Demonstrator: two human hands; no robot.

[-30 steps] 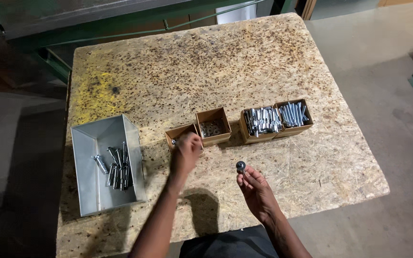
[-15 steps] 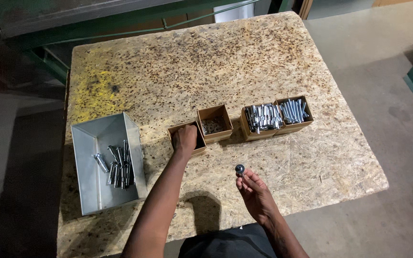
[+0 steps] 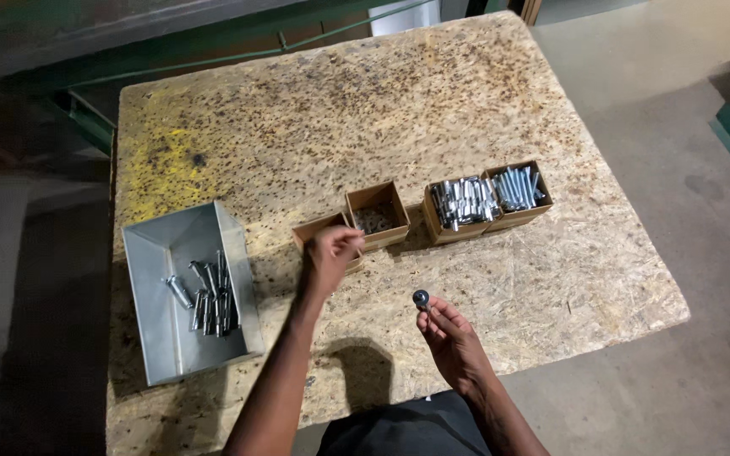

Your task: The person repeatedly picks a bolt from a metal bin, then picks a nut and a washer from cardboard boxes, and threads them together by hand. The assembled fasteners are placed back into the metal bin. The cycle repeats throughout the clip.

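While my left hand [image 3: 329,256] hovers with fingers bunched over the small brown cardboard box [image 3: 318,232] left of the open square cardboard box of small parts [image 3: 376,217], my right hand [image 3: 452,338] pinches a small dark round metal nut [image 3: 421,298] near that box. Step, I judge: picking a mating part. Whether the left hand holds anything, I cannot tell. Nut is too small to judge its axis. Next needs alignment.

Four cardboard boxes [image 3: 377,215] in a row mid-desk [image 3: 466,101]; two rightmost hold bolts [image 3: 465,203]. Metal bin [image 3: 149,321] with bolts at left. Left hand [image 3: 329,255] over leftmost box; right hand [image 3: 452,339] nearer front edge.
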